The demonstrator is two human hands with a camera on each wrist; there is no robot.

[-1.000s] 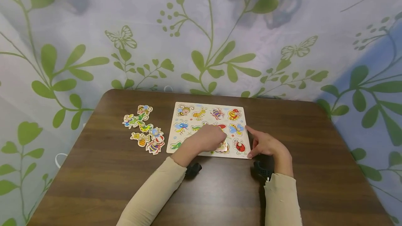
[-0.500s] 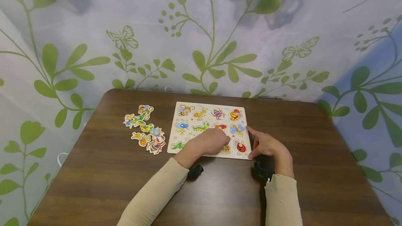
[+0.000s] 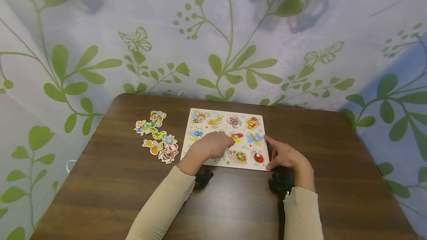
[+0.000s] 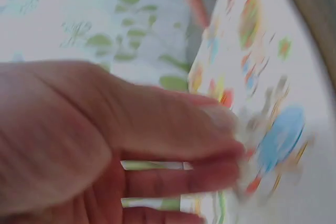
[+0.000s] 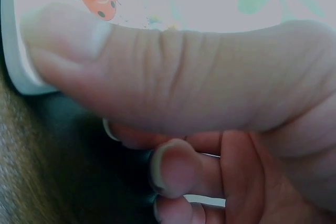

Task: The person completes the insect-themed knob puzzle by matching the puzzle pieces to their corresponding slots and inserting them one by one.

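A wooden insect peg puzzle board (image 3: 217,124) lies on the table. My left hand (image 3: 211,146) is over its lower middle and hides some pictures. In the left wrist view the thumb and forefinger (image 4: 178,129) are close together beside a blue insect picture (image 4: 283,137); no piece shows between them, though the view is blurred. A snail piece (image 3: 238,157) sits in the bottom row, beside a ladybug piece (image 3: 257,157). My right hand (image 3: 288,155) holds the board's right side, its thumb (image 5: 73,40) on the near corner and its forefinger against the edge farther up.
Several loose insect pieces (image 3: 153,150) lie in an overlapping cluster left of the board. The brown wooden table (image 3: 240,203) ends at a leaf-patterned cloth (image 3: 207,40) behind. Dark devices (image 3: 282,182) are worn at both wrists.
My left hand has let go of the snail piece, now uncovered in the bottom row, and has moved left across the board. The right hand stays at the board's edge. The head view has shifted slightly.
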